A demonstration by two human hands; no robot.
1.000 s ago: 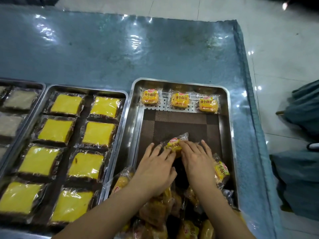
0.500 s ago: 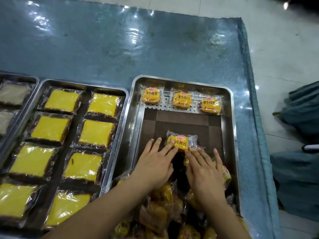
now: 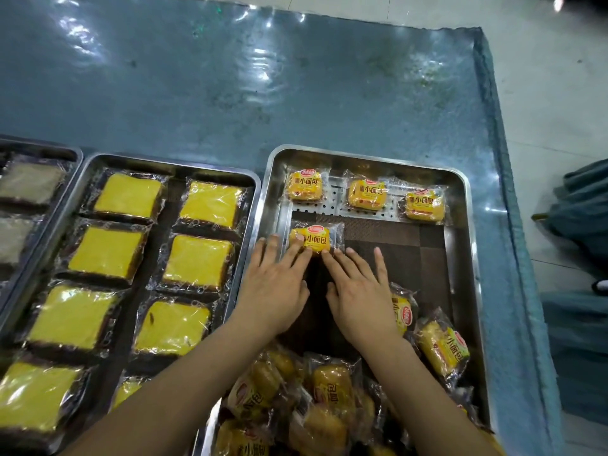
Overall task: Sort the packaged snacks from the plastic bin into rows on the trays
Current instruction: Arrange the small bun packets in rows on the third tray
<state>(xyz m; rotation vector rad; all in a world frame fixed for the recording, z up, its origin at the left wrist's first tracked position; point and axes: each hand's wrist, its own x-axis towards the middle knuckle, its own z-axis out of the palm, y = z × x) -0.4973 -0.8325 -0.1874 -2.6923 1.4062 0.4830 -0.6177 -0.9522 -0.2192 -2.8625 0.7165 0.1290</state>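
Steel tray: we work in the shiny rectangular metal tray (image 3: pixel 471 258) on the right.
Yellow packet: the small clear-wrapped yellow bun packet (image 3: pixel 316 239) lies flat on the tray's dark woven mat (image 3: pixel 394 251), just below the far row's leftmost.
Left hand: our left hand (image 3: pixel 273 286) lies flat, straight fingertips on the packet's near edge, gripping nothing.
Right hand: our right hand (image 3: pixel 360 292) lies flat, index fingertip touching it, gripping nothing.
Far row: three matching yellow packets (image 3: pixel 367 194) side by side.

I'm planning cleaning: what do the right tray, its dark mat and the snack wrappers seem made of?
Right tray: likely stainless steel, shiny, with bright reflections on its rim.
Dark mat: looks woven, matte checker texture; vinyl or fabric, unclear.
Snack wrapper: thin clear plastic film, glossy and crinkled, with a printed label.
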